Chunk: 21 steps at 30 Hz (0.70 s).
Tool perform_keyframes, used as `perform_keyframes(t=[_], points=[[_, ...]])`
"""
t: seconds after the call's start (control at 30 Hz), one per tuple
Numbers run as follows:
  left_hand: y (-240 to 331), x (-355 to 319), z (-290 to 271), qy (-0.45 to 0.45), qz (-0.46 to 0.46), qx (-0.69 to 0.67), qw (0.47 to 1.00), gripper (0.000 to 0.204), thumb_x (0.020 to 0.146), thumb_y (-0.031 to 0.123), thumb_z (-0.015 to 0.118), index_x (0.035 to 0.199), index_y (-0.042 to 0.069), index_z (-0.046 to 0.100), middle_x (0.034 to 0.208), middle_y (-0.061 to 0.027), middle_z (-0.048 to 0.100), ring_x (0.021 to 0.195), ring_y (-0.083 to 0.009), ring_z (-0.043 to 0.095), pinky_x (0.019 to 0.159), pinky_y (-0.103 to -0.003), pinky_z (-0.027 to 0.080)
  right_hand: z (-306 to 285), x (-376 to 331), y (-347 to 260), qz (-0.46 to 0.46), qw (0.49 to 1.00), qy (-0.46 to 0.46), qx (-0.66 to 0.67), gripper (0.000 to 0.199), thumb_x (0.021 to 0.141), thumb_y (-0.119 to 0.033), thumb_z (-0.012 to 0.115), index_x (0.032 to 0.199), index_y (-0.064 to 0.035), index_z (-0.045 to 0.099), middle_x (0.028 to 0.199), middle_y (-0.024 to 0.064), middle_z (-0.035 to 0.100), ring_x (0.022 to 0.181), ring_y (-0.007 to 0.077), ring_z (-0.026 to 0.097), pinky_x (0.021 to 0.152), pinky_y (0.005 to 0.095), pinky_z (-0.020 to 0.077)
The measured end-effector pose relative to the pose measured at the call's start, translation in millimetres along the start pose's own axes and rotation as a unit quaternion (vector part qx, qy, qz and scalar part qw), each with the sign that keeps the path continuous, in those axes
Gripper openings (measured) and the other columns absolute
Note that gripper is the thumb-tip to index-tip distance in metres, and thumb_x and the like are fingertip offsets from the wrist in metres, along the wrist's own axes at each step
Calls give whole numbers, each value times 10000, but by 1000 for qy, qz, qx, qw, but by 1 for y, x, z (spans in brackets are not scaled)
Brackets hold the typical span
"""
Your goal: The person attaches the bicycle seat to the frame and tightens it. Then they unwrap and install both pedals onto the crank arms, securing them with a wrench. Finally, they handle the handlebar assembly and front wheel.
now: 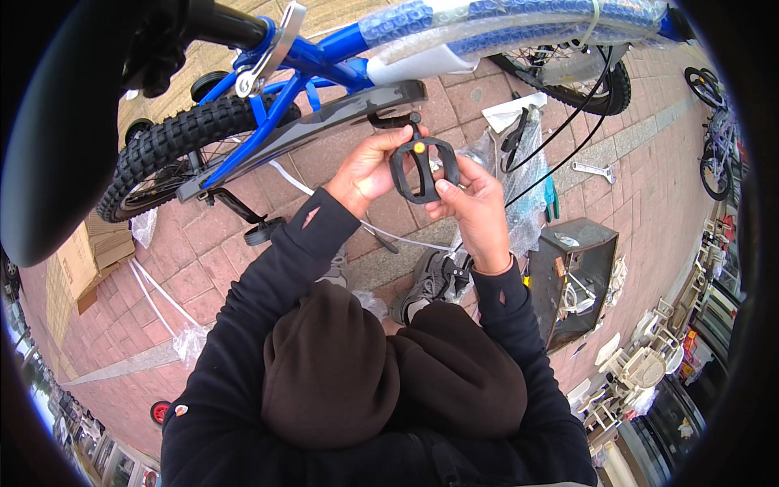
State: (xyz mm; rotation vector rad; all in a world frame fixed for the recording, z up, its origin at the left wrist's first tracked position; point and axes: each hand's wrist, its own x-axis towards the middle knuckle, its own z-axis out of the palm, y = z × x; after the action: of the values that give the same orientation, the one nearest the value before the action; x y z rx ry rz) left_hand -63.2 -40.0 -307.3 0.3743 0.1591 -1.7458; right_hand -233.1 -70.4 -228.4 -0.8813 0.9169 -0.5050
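Evidently, the black pedal [423,170] was gripped by both hands, its spindle side pinched by the fingers of the left hand [371,168] and its lower right edge by the thumb and fingers of the right hand [479,209]. It was held at the end of the crank arm [393,122] of the blue bicycle [280,122], while a wrench [594,170] and an open metal box [596,233] were seen on the paving [633,166] at right.

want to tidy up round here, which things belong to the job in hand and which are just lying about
Part of the job:
black pedal, in left hand and right hand
crank arm
blue bicycle
perhaps the wrench

Apparently lying about:
cardboard box
small red wheel
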Motion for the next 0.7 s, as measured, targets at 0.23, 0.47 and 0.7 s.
perform_keyframes(t=[0.23,0.47,0.7], points=[[0,-5,5,-31,-9,-10,999,602,839,124,623,1329,-49,319,1104,-134,583,1067,-259,543,947,-385,428,2,-3,0,5,1000,-10,28,393,843,-39,588,1215,43,490,922,74,632,646,133,630,546,214,518],[-1,-2,4,-5,15,19,1000,606,832,131,631,1326,-49,329,1126,-121,570,1101,-257,525,981,-386,403,1,-3,1,6,999,0,38,392,842,-36,589,1213,46,492,925,71,619,637,135,626,535,216,517],[-1,-2,2,-27,5,-4,1000,599,830,116,629,1322,-49,330,1119,-120,570,1123,-256,508,997,-388,385,2,-2,0,-7,999,3,37,408,836,-18,585,1224,51,481,921,69,598,625,143,622,534,221,524]])
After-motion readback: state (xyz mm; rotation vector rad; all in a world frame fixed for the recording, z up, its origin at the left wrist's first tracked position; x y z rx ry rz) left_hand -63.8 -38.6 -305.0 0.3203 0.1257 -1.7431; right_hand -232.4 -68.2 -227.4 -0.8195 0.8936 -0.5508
